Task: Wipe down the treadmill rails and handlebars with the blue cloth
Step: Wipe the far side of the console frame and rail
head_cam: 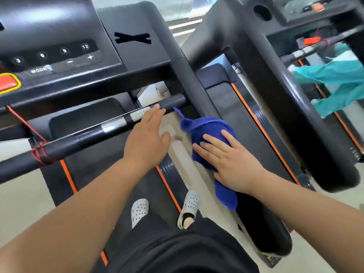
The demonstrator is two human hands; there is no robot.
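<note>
The left grip (146, 138) was wide, its straight fingertips touching the front handlebar (82, 134) just beyond the silver sensor plates. To its right, the blue cloth (208, 127) lay draped over the black side rail (262, 233). The right grip (230, 160) pressed down on it with flat, spread fingers, clasping nothing.

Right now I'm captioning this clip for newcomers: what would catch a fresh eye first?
The blue cloth stands out at centre right, pressed flat under the right hand on the black side rail. The left hand, held flat, reaches the front handlebar. An orange-red button glows at the far left.
</note>
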